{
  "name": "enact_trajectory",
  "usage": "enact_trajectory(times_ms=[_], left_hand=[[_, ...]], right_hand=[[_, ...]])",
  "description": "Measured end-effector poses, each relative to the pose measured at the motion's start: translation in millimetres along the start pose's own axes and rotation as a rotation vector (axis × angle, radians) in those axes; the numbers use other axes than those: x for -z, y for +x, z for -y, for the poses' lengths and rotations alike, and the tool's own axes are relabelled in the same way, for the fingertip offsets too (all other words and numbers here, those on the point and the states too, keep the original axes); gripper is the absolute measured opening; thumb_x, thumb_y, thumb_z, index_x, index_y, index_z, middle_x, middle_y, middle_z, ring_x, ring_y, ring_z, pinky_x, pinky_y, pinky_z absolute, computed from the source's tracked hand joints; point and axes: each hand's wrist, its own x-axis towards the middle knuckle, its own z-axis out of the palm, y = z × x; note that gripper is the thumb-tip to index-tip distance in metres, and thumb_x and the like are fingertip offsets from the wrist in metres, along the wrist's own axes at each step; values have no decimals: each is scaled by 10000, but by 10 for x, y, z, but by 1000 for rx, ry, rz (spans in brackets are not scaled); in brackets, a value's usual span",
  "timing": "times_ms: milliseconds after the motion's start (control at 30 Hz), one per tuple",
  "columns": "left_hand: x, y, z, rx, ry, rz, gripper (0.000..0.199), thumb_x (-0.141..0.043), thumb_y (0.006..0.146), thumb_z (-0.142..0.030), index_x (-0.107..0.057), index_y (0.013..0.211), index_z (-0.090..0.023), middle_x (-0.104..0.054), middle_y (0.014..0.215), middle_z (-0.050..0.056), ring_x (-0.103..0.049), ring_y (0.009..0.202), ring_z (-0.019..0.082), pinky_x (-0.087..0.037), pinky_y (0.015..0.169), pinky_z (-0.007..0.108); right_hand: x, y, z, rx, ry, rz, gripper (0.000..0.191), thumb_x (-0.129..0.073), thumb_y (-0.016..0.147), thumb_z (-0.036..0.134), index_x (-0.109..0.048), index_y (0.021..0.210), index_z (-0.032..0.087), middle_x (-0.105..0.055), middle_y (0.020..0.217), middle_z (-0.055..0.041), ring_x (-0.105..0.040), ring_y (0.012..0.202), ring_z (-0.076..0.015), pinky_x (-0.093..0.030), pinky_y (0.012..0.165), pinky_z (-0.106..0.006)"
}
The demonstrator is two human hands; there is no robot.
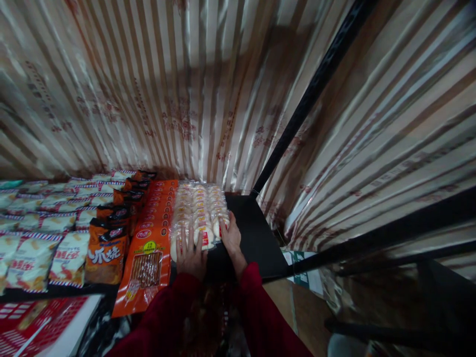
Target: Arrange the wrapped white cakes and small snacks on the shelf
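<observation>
Plainly, both hands are at the white packs: the left hand (191, 254) lies over their near end with its fingers spread, and the right hand (232, 237) sits at their near right corner, thumb apart from the fingers. Whether the right hand grips a pack, I cannot tell. Red sleeves (256, 292) run back from both wrists. The white packs (200, 210), round things in clear wrap, lie in rows under the left hand's fingers and stretch away beyond the hands. Beneath them is a black shelf (257, 235), which also shows right of the right hand. Just left of the left hand, overlapping orange packs (152, 230) run away in a row; further left come brown bags (107, 258), then white bags (69, 258). Beyond both hands hangs a striped curtain (201, 99), with a black post (297, 111) slanting up before it, to the right.
</observation>
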Motion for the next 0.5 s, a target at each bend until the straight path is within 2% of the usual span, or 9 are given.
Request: enact_trajectory(times_ms=[300,500], left_hand=[[35,18,32,-12,-23,19,490,-493,791,-202,-524,1277,-254,-429,1406,59,-186,1380,288,-114,1115,541],[44,24,52,2,-55,23,502,-506,769,-205,-533,1270,-221,-430,1405,67,-168,1383,299,-127,1118,523]], right_hand=[[-12,-46,72,-30,-15,19,595,-340,877,509,-359,1360,163,-577,1230,-132,-580,1068,-251,-410,910,-351],[0,-67,112,-31,-18,36,583,-332,884,499,-349,1365,170,-578,1231,-127,-584,1066,-252,-425,896,-353]])
